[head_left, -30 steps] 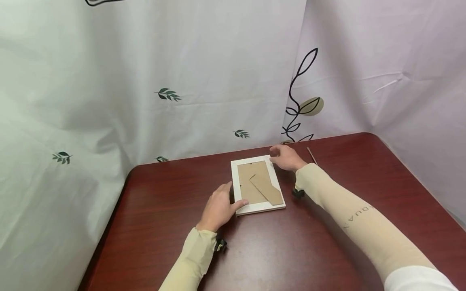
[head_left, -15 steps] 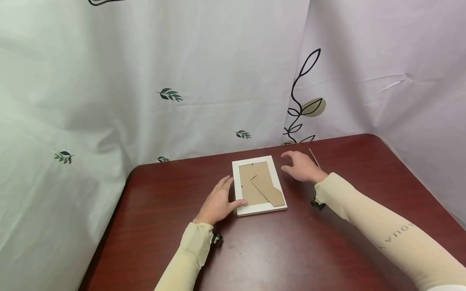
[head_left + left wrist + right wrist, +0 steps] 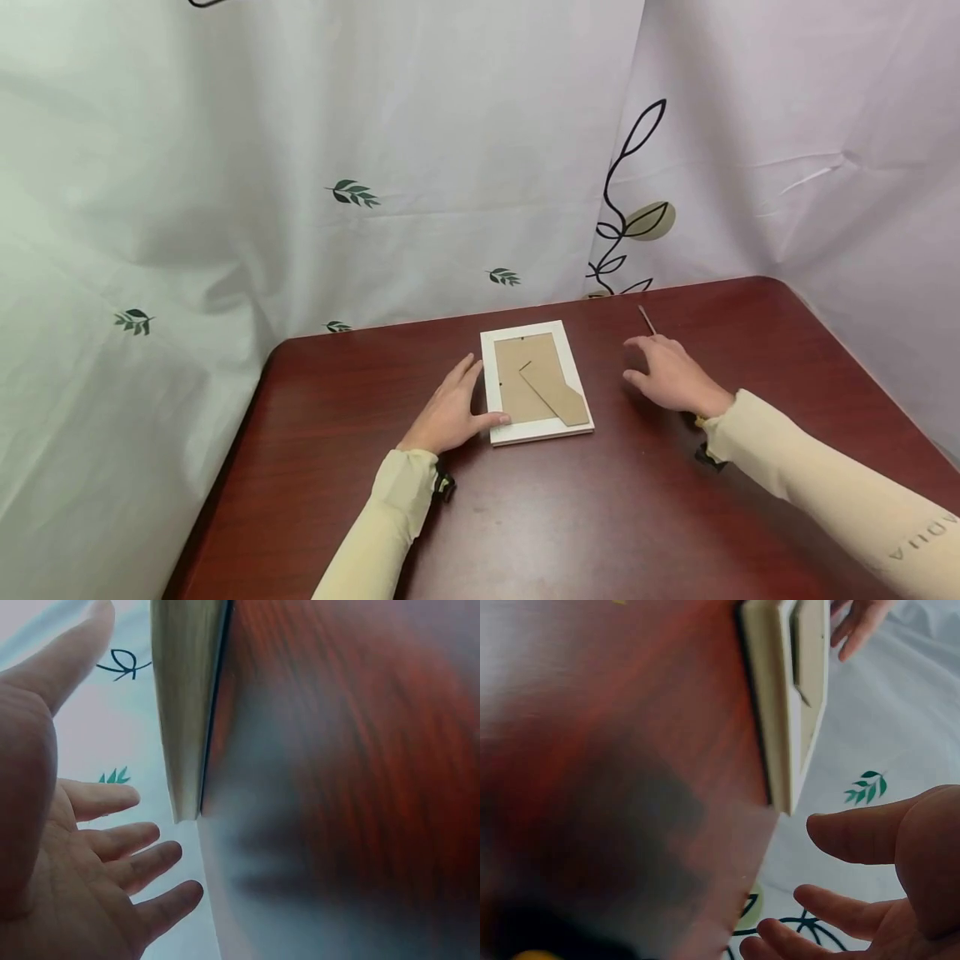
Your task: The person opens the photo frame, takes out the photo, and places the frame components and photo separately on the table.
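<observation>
A white picture frame [image 3: 493, 392] lies face down on the table, its brown backing board [image 3: 517, 392] and fold-out stand [image 3: 566, 402] turned up. At its left side is my left hand [image 3: 444, 417], fingers spread along the edge and thumb over the near left corner. The left wrist view shows those fingers [image 3: 161, 862] loosely extended beside the frame's edge [image 3: 184, 712]. My right hand [image 3: 673, 377] hovers right of the frame, holding nothing, fingers loosely bent with thumb apart. Just beyond it lies a thin metal rod [image 3: 647, 320], partly hidden behind the hand.
The dark red wooden table [image 3: 315, 433] has rounded far corners. Behind it and along both sides hangs a pale cloth [image 3: 450, 150] with printed leaves. Both wrists carry small black devices.
My right hand has left the frame's far right corner and moved right and nearer, up to the thin rod. My left hand and the frame stay nearly the same.
</observation>
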The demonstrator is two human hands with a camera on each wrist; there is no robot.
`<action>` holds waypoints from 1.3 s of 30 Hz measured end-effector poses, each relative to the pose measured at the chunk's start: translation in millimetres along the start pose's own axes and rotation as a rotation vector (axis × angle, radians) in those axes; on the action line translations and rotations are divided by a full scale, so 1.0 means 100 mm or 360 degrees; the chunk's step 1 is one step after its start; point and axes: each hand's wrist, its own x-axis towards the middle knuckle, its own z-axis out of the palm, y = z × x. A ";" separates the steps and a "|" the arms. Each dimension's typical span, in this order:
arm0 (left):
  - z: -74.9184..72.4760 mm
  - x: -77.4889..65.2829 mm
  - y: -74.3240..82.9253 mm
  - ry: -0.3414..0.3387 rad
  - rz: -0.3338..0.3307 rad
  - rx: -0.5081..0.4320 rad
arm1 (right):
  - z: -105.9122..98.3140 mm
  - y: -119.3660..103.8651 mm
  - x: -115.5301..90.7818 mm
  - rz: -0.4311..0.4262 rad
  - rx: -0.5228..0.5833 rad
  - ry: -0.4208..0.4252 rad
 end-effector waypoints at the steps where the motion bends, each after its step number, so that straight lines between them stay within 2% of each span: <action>1: 0.00 0.01 -0.01 -0.0005 0.0009 0.0002 | 0.00 0.03 -0.03 0.0006 -0.0007 0.0006; 12: 0.02 0.09 -0.04 -0.0086 0.0033 -0.0011 | -0.02 0.28 -0.37 0.0141 -0.0032 -0.0007; 16: 0.02 0.12 -0.02 -0.0116 0.0083 0.0008 | 0.00 0.37 -0.44 0.0194 -0.0033 -0.0004; 26: 0.03 0.17 0.00 -0.0243 0.0170 0.0133 | 0.05 0.48 -0.46 0.0253 -0.0038 -0.0051; 31: 0.04 0.18 0.01 -0.0312 0.0145 0.0123 | 0.07 0.52 -0.43 0.0270 -0.0035 -0.0062; 39: 0.01 0.20 0.05 -0.0339 0.0119 0.0105 | 0.10 0.53 -0.40 0.0282 -0.0037 -0.0051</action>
